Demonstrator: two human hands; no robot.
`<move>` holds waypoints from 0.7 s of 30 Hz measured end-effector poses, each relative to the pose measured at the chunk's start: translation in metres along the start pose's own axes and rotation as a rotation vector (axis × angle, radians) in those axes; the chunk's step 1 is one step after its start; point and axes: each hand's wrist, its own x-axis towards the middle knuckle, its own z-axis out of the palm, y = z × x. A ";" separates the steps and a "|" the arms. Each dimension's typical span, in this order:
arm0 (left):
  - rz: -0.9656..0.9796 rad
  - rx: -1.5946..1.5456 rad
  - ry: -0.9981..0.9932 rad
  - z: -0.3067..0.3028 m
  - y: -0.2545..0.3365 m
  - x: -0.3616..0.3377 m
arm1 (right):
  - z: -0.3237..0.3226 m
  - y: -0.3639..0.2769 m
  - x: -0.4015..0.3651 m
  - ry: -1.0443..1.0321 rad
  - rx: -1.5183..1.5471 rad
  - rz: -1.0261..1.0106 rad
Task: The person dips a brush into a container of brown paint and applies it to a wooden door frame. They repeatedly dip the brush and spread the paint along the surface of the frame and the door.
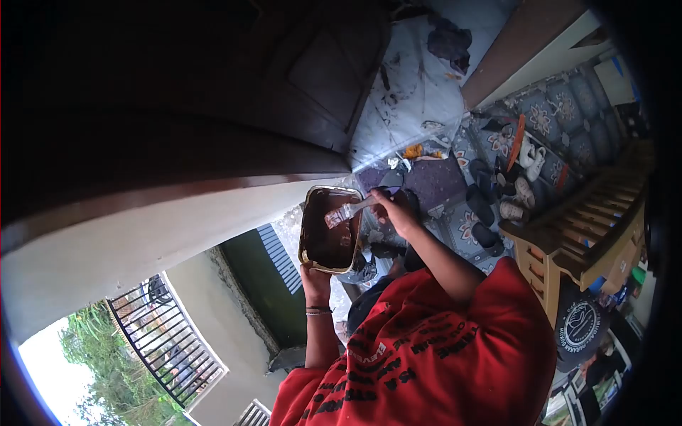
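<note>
My left hand (317, 284) grips the near edge of a rectangular container (304, 231) with brown paint inside. A band circles the left wrist. My right hand (391, 211) is closed around the handle of a paintbrush (344, 214). The bristles lie over the inside of the container and are coated with paint. A dark panelled door (312, 85) stands beyond the container, with a pale wall (177, 234) at its left.
A stained white sheet (412, 92) lies on the floor near the door. Several shoes (526, 192) are scattered on the patterned tiles at the right. A wooden railing-like piece of furniture (582, 227) stands beside them. A black barred railing (167, 344) is at lower left.
</note>
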 end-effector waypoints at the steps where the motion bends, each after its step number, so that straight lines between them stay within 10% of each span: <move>1: 0.016 -0.015 -0.023 0.009 -0.005 0.006 | -0.002 -0.015 0.001 -0.002 0.022 -0.018; 21: 0.000 -0.171 0.269 0.028 -0.035 0.011 | 0.071 -0.013 0.212 -0.279 0.475 0.111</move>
